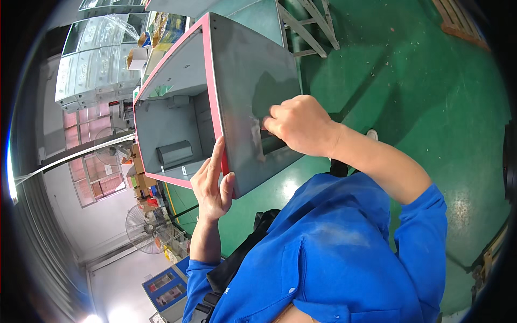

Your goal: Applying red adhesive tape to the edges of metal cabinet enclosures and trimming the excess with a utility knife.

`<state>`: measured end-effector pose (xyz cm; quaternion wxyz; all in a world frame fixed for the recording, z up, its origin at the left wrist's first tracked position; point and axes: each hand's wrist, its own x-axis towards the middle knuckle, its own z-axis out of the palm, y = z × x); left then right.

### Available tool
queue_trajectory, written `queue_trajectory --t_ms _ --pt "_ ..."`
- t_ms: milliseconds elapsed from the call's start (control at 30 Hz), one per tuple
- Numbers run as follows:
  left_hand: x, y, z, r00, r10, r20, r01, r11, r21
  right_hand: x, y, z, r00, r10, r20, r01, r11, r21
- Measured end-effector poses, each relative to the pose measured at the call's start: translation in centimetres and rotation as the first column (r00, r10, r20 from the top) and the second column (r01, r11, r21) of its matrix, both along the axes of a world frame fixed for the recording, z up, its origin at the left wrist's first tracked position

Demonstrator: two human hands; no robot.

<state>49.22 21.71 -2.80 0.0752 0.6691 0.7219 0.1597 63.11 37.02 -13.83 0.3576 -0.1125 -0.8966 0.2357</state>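
Note:
A large grey metal cabinet (pixel 242 70) with a pink-red front frame (pixel 211 81) stands in front of me. My left hand (pixel 211 188) rests at the lower part of that frame, index finger stretched along the edge and thumb apart on the side panel. Over the same panel, my right hand (pixel 301 125) is closed, its fingertips bent toward the surface. Whether anything small is pinched in them is hidden. Beside those fingertips the panel has a pale smeared patch (pixel 256 132) and a dark rectangular area (pixel 273 144). Inside the cabinet sits a dark grey box-like part (pixel 175 153).
A grey metal trestle (pixel 307 24) stands beyond the cabinet on the green floor (pixel 431 107). Wrapped pale panels or boxes (pixel 97 64) are stacked at the far left. A standing fan (pixel 148 229) and a blue-topped unit (pixel 166 285) are at the lower left. A wooden pallet (pixel 462 21) lies upper right.

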Motion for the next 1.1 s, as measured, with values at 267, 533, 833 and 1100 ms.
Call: queue_trajectory --t_ms 267,533,833,1100 --pt "0.2 0.3 0.2 0.997 -0.042 -0.067 0.043 0.999 0.023 0.8 -1.3 0.2 0.992 0.029 0.119 -0.002 0.976 -0.216" --pt "0.0 0.3 0.2 0.994 -0.052 -0.091 0.054 0.998 0.017 -0.4 1.7 2.8 0.919 0.202 0.339 0.047 0.797 -0.602" --pt "0.5 0.2 0.1 1.000 0.006 -0.022 -0.006 1.000 -0.018 -0.6 1.8 3.0 0.915 0.179 0.363 0.071 0.813 -0.579" --pt "1.0 0.2 0.6 1.000 0.021 -0.017 -0.022 0.995 -0.093 -1.5 2.0 1.9 0.896 0.192 0.401 0.204 0.624 -0.754"
